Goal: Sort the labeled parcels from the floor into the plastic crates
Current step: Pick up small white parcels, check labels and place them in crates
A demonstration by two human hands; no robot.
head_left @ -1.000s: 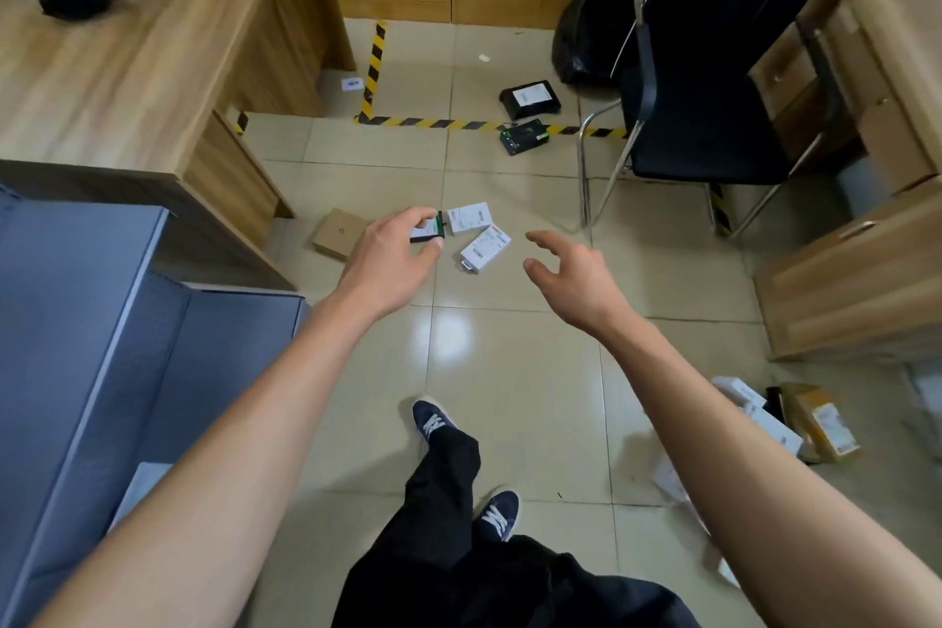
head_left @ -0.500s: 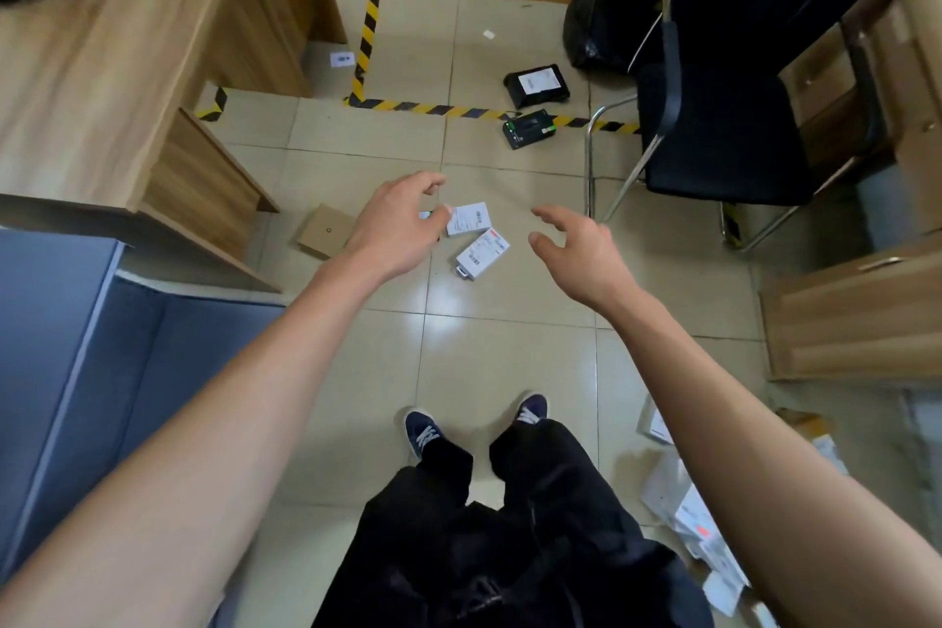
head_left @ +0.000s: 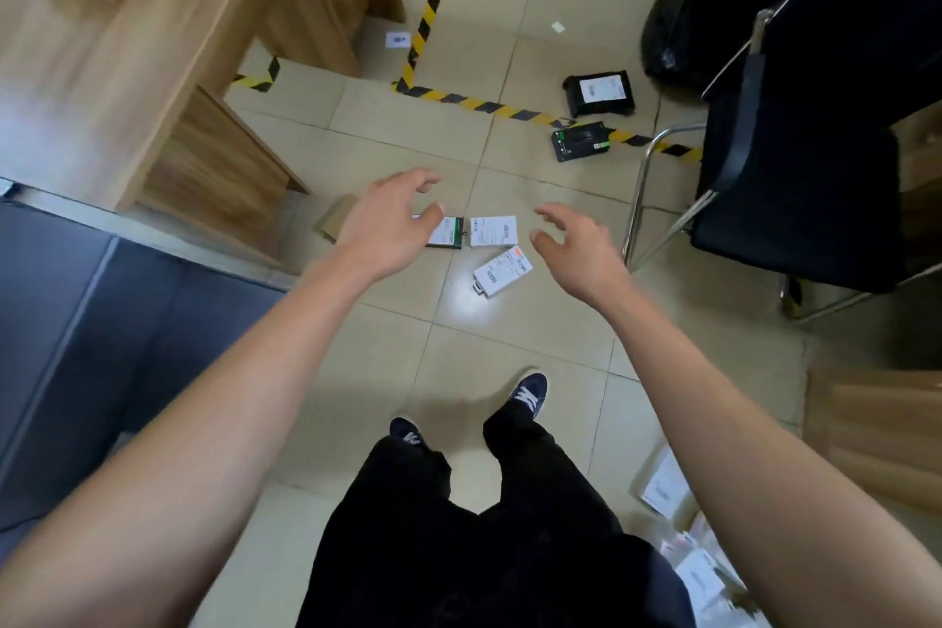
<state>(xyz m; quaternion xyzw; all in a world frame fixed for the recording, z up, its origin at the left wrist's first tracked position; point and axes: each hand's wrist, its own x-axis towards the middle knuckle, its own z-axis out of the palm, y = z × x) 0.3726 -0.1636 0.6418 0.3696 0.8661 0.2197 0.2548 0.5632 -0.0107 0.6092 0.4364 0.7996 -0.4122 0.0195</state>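
Floor point(head_left: 509, 352): pale tiles crossed by black-and-yellow hazard tape point(head_left: 489, 107); it carries the scattered parcels, which appear to lie where they fell, awaiting sorting.
Surface point(head_left: 127, 31): a wooden desk at upper left, its side panel standing just behind the nearest parcels.
Chair point(head_left: 795, 158): black, metal-framed, at right, near the central parcels.
Crate point(head_left: 76, 347): a grey-blue container at the left edge, probably one of the plastic crates, though its contents are out of view.
Left hand point(head_left: 387, 224): reaching out over the floor, grip loose and empty, fingers curved above the green-edged parcel point(head_left: 448, 232), likely to take it.
Right hand point(head_left: 576, 245): spread and holding nothing, hovering just right of the central parcels, seemingly ready for a second pick.
Black parcels: a labelled black bag point(head_left: 599, 93) and a green-trimmed black box point(head_left: 581, 140) lie farther off by the tape, near the chair leg.
Brown box point(head_left: 336, 217): flat cardboard, partly hidden behind the left hand.
White parcel, upper point(head_left: 493, 231): label up, roughly square to the tiles, just beside the green-edged one.
White parcel, lower point(head_left: 502, 270): label up, long axis running diagonally from lower left to upper right, its red-marked end pointing toward the chair.
Green-edged parcel: long axis cannot be told; the hand covers its left part.
More parcels point(head_left: 668, 484): a blurred heap at lower right.
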